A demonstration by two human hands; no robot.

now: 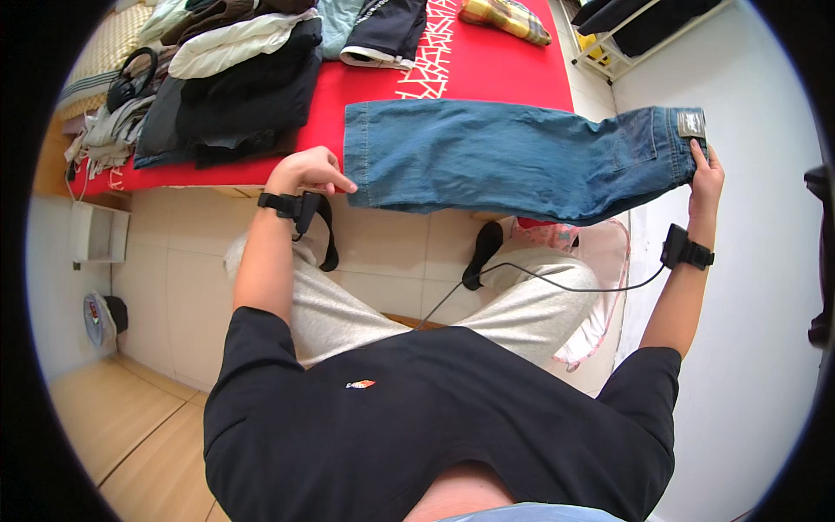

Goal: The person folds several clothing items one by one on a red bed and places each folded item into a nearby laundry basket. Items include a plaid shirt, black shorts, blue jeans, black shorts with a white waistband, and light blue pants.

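Observation:
A pair of blue denim jeans (483, 156), folded lengthwise, stretches sideways in front of me, partly over the near edge of the red-covered bed (522, 72). At its right end, my right hand (706, 173) grips the waistband, with the thumb on top just below a pale label patch (691, 124). My left hand (319, 171) is at the near corner of the leg hem (357, 156). Its index finger reaches to the denim edge while the other fingers curl loosely, and no cloth is visibly pinched there.
Dark folded trousers (251, 98), a white garment (241, 44), navy shorts (385, 32) and a yellow plaid cloth (505, 19) lie on the bed. Headphones (130, 81) rest among clothes at left. A cable (567, 287) runs from my right wrist device across my lap. A white wall (730, 313) stands at right.

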